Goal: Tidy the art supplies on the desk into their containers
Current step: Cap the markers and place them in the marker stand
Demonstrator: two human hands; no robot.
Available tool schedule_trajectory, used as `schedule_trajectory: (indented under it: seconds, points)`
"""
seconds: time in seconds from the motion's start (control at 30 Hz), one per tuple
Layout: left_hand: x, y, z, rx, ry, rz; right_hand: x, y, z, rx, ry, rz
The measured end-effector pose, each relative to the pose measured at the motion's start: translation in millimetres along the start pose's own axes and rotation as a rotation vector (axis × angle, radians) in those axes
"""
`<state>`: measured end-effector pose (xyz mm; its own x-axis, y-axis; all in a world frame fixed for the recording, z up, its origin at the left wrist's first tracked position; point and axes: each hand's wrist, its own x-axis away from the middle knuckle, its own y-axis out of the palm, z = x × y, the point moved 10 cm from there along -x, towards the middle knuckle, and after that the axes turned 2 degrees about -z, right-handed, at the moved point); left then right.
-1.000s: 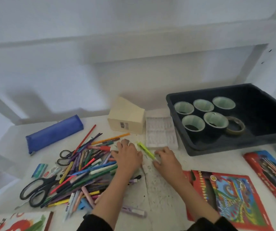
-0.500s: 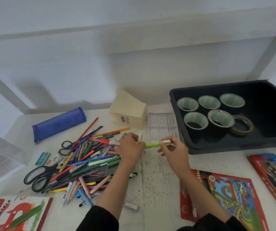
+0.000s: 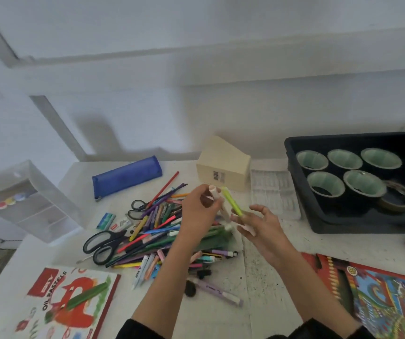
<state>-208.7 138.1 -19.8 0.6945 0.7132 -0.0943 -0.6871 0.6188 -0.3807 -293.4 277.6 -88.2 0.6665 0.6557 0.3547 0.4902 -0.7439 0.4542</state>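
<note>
A heap of coloured pencils, pastels and markers (image 3: 157,231) covers the desk's middle-left. Above its right edge my left hand (image 3: 200,210) grips a pale pink pastel stick (image 3: 214,193), lifted off the desk. My right hand (image 3: 261,225) pinches the lower end of a lime-green stick (image 3: 232,204), which points up and left toward the pink one. A clear plastic pastel insert tray (image 3: 273,192) lies just behind my hands. The oil pastels box (image 3: 69,304) lies at the front left.
A blue pencil case (image 3: 125,177) and a cream cardboard box (image 3: 223,163) sit at the back. Black bin (image 3: 301,199) at right holds tape rolls. Large scissors (image 3: 104,242) lie left of the heap. A clear drawer unit (image 3: 30,199) stands far left, a coloured-pencil box (image 3: 380,302) front right.
Both hands have risen off the desk with their sticks. The green stick went from lying flat between the hands to standing steeply in my right hand. The view has swung leftward.
</note>
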Motion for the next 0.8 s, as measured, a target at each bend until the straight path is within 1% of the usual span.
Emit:
schedule_trajectory:
  seconds: [0.1,0.2,0.3,0.4,0.53,0.63,0.7,0.8]
  points:
    - [7.7,-48.6,1.1,0.009,0.035,0.058,4.7,43.5,6.8,0.282,-0.032,-0.073]
    - [16.7,-106.1,-5.3,-0.003,0.026,0.163,8.4,96.3,14.2,0.484,-0.082,-0.160]
    - [31.4,-165.9,-13.4,-0.004,0.026,0.270,10.8,154.3,33.1,0.677,-0.082,-0.255]
    - [50.2,-225.8,-26.1,-0.012,0.029,0.374,16.1,210.5,49.9,0.685,-0.120,-0.317]
    - [78.6,-292.6,-33.6,-0.053,0.063,0.483,25.8,278.7,52.5,0.701,-0.345,-0.377]
    - [99.6,-335.3,-31.1,-0.121,0.144,0.561,30.2,328.1,66.7,0.668,-0.375,-0.477]
    - [108.8,-357.7,-32.1,-0.173,0.198,0.622,31.5,356.9,72.6,0.701,-0.404,-0.540]
    - [112.7,-382.7,-41.5,-0.195,0.225,0.697,31.4,394.0,69.8,0.689,-0.445,-0.630]
